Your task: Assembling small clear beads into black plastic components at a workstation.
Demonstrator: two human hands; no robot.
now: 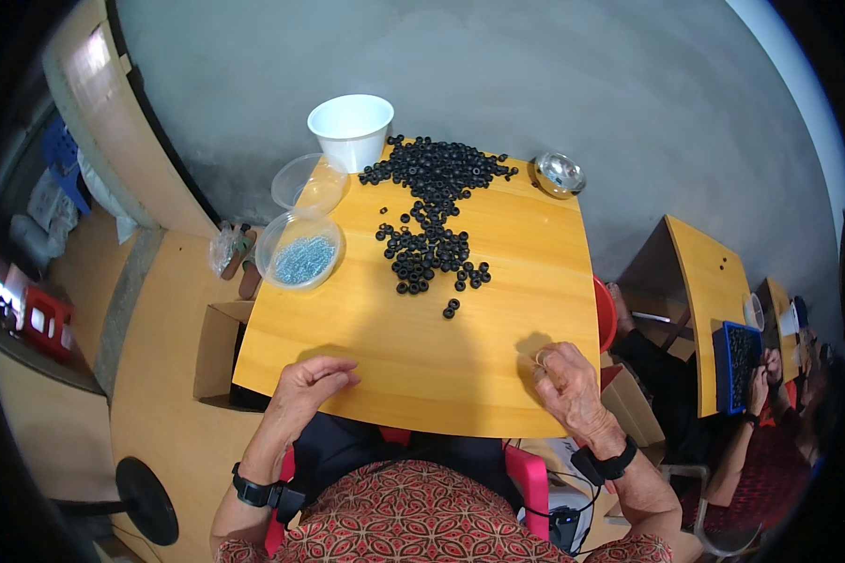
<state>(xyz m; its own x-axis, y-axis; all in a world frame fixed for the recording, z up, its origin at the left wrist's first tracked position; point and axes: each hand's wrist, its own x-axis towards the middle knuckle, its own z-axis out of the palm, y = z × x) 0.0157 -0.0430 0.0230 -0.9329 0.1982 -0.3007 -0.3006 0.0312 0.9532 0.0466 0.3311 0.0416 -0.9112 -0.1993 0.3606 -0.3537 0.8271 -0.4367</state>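
My left hand [315,385] is at the table's near left edge, its fingers together and the thumb close under them; anything between the tips is too small to make out. Near the right edge, my right hand [571,392] is closed, fingers curled toward the thumb, and what they hold, if anything, is hidden. A loose pile of small black rings [441,169] runs from the back of the table toward its middle. Two black rings [451,309] lie touching at its near end. Left of the pile, a clear round tub [270,246] holds small bluish metal pieces [305,260].
A clear bowl [296,192] and a white bucket [351,145] stand at the back left. A shiny metal bowl [560,174] is at the back right corner. Cardboard boxes flank the table [347,324]. At right, another person's hands [759,387] work over a blue tray [742,361].
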